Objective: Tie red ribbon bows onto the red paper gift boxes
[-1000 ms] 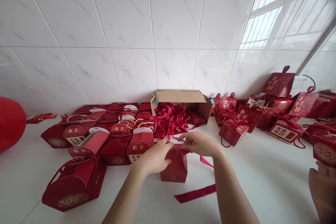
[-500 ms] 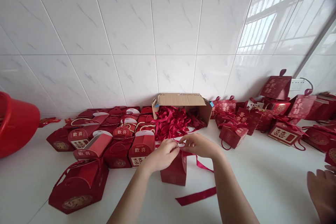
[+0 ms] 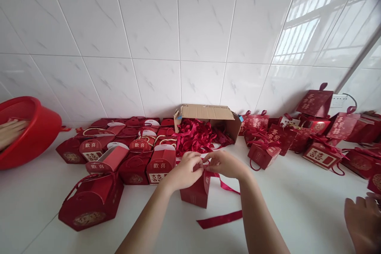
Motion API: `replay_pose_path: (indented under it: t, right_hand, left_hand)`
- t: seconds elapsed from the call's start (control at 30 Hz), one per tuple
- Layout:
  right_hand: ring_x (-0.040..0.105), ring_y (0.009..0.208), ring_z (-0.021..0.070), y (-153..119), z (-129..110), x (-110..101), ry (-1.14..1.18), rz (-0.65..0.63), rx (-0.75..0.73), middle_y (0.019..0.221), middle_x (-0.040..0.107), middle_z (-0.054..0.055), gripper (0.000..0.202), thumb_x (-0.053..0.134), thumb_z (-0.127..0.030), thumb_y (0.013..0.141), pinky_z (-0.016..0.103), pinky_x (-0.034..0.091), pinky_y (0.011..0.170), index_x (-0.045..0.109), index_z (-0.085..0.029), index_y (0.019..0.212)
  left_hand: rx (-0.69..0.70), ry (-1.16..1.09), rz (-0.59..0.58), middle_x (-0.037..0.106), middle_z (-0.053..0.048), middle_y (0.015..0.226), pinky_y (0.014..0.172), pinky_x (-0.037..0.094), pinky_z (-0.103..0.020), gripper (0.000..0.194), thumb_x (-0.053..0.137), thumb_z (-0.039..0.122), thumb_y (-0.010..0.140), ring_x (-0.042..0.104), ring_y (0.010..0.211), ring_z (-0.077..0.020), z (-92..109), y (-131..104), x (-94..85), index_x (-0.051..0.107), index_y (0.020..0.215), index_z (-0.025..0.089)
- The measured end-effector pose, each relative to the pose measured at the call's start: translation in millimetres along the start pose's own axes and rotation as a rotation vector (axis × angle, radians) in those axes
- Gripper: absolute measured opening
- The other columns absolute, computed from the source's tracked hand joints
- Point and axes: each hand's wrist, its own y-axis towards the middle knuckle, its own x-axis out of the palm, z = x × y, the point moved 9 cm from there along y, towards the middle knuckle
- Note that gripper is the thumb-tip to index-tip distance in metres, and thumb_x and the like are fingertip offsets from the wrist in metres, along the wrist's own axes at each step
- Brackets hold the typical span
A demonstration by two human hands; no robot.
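A small red gift box [image 3: 195, 193] stands upright on the white counter with both my hands at its top. My left hand [image 3: 186, 171] is closed, its thumb and fingers pinching at the red ribbon over the box top. Opposite it, my right hand [image 3: 225, 163] is bent inward, with fingertips pinched on the same ribbon. One length of the red ribbon [image 3: 228, 187] trails from the box top to the right under my right wrist. The fingertips partly cover the ribbon where they meet. Another flat ribbon piece [image 3: 219, 220] lies in front of the box.
Behind my hands, a cardboard box [image 3: 208, 112] lies open, full of tangled red ribbons [image 3: 195, 137]. Rows of red handled boxes [image 3: 137, 172] stand left, beside a red basin [image 3: 44, 127]. Ribbon-tied boxes [image 3: 264, 154] cluster right. Another person's hand [image 3: 362, 222] rests at the right edge.
The view has shifted slightly, showing more of the red basin. My hands stay together at the box top, with only small finger movement.
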Motion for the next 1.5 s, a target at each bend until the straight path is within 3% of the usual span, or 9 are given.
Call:
replay_pose_path:
  t: [0.23, 0.37, 0.47, 0.57, 0.7, 0.97, 1.1, 1.3, 1.5]
  right_hand:
    - [0.059, 0.095, 0.0181, -1.9, -20.5, -6.3, 0.076, 0.060, -0.142, 0.105, 0.066, 0.003, 0.026, 0.065, -0.045, 0.080, 0.029, 0.043, 0.086, 0.072, -0.024, 0.093]
    - [0.060, 0.084, 0.0170, -3.0, -32.8, -5.4, 0.253, 0.052, -0.208, 0.085, 0.068, 0.003, 0.031, 0.065, -0.049, 0.079, 0.027, 0.045, 0.081, 0.070, -0.018, 0.080]
    - [0.058, 0.075, 0.0151, -10.0, -39.9, -14.5, 0.318, 0.120, -0.236, 0.077, 0.066, 0.002, 0.030, 0.065, -0.047, 0.080, 0.026, 0.044, 0.073, 0.068, -0.017, 0.077]
    - [0.056, 0.072, 0.0138, -26.9, -44.6, -33.6, 0.401, 0.271, -0.270, 0.074, 0.063, 0.001, 0.027, 0.063, -0.043, 0.083, 0.025, 0.044, 0.068, 0.065, -0.017, 0.075]
    - [0.057, 0.072, 0.0153, -65.2, -41.8, -63.2, 0.546, 0.584, -0.305, 0.074, 0.063, 0.002, 0.018, 0.066, -0.037, 0.082, 0.028, 0.046, 0.069, 0.065, -0.021, 0.078]
    - [0.058, 0.066, 0.0161, -129.7, -62.8, -83.3, 0.692, 0.836, -0.668, 0.063, 0.061, 0.000, 0.007, 0.066, -0.030, 0.084, 0.031, 0.048, 0.064, 0.070, -0.028, 0.079]
    - [0.059, 0.065, 0.0154, -102.7, -54.2, -74.6, 0.710, 0.736, -0.480, 0.069, 0.063, 0.000, 0.006, 0.067, -0.032, 0.083, 0.030, 0.048, 0.062, 0.069, -0.027, 0.080]
    - [0.050, 0.120, 0.0240, -17.2, -34.1, -18.2, 0.360, 0.255, -0.099, 0.130, 0.054, 0.006, 0.026, 0.064, -0.045, 0.081, 0.034, 0.041, 0.097, 0.067, -0.020, 0.074]
    - [0.050, 0.119, 0.0262, 20.4, -12.5, 19.5, 0.114, 0.132, 0.069, 0.129, 0.055, 0.006, 0.029, 0.060, -0.046, 0.080, 0.039, 0.038, 0.099, 0.067, -0.019, 0.070]
  left_hand:
    - [0.081, -0.054, 0.194, 0.048, -0.004, 0.129, 0.103, 0.039, -0.033, 0.017, 0.040, 0.032, 0.090, 0.035, 0.131, -0.0208, 23.4, -15.2, -31.2, 0.051, 0.080, 0.022]
    - [0.113, 0.003, 0.292, 0.049, -0.004, 0.128, 0.108, 0.032, -0.035, 0.020, 0.037, 0.032, 0.091, 0.034, 0.131, -0.0214, 32.7, -29.1, -50.1, 0.049, 0.079, 0.022]
    - [0.003, 0.048, 0.319, 0.055, -0.005, 0.115, 0.099, 0.039, -0.035, 0.028, 0.035, 0.045, 0.092, 0.047, 0.115, -0.0218, 20.2, -36.4, -59.5, 0.049, 0.083, 0.022]
    - [-0.181, 0.116, 0.210, 0.059, -0.005, 0.101, 0.081, 0.046, -0.033, 0.038, 0.041, 0.059, 0.085, 0.055, 0.097, -0.0226, -7.8, -40.0, -57.2, 0.051, 0.086, 0.022]
    - [-0.313, 0.168, -0.007, 0.064, -0.004, 0.092, 0.064, 0.043, -0.028, 0.037, 0.052, 0.058, 0.078, 0.060, 0.084, -0.0223, -37.2, -43.2, -44.4, 0.054, 0.085, 0.022]
    - [-0.298, 0.177, -0.089, 0.067, 0.000, 0.084, 0.055, 0.036, -0.025, 0.029, 0.058, 0.051, 0.073, 0.062, 0.075, -0.0202, -36.8, -37.6, -30.6, 0.057, 0.079, 0.023]
    - [-0.279, 0.170, -0.099, 0.066, -0.001, 0.077, 0.053, 0.033, -0.025, 0.034, 0.052, 0.053, 0.077, 0.060, 0.069, -0.0192, -37.9, -32.5, -26.5, 0.055, 0.068, 0.020]
    - [-0.268, 0.176, -0.125, 0.064, -0.002, 0.062, 0.052, 0.031, -0.027, 0.047, 0.041, 0.056, 0.083, 0.055, 0.057, -0.0175, -50.5, -27.3, -27.4, 0.054, 0.058, 0.019]
    - [-0.281, 0.165, -0.127, 0.070, -0.004, 0.070, 0.055, 0.035, -0.027, 0.049, 0.038, 0.056, 0.084, 0.061, 0.063, -0.0194, -54.9, -26.6, -28.7, 0.060, 0.059, 0.019]
